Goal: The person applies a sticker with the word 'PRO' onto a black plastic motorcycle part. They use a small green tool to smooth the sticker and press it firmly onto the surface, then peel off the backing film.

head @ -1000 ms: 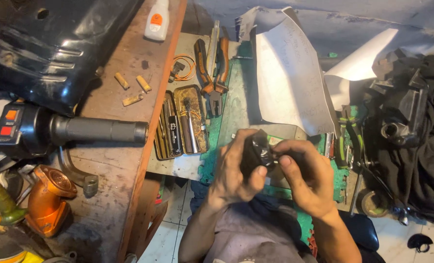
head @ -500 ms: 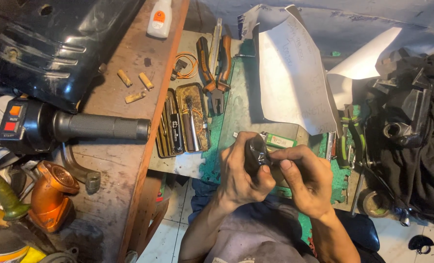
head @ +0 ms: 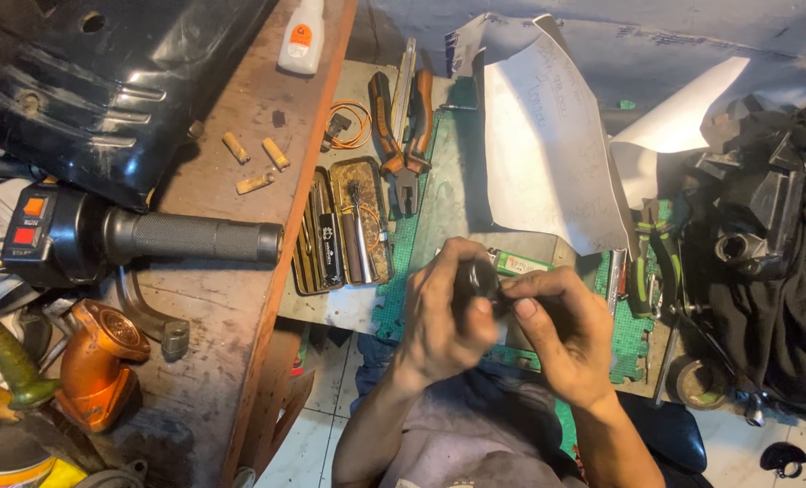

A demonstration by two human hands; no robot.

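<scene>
Both hands meet above the near edge of the counter (head: 439, 199), pinching a small black part (head: 480, 280) between them. The left hand (head: 439, 316) wraps its fingers around it; the right hand (head: 561, 330) presses its thumb and fingertips against it. The hands mostly hide it, so its long axis and facing cannot be told. An open tool tin (head: 344, 226) lies just left.

Orange-handled pliers (head: 405, 126) lie on a green mat (head: 439, 208) beside white paper (head: 538, 145).
</scene>
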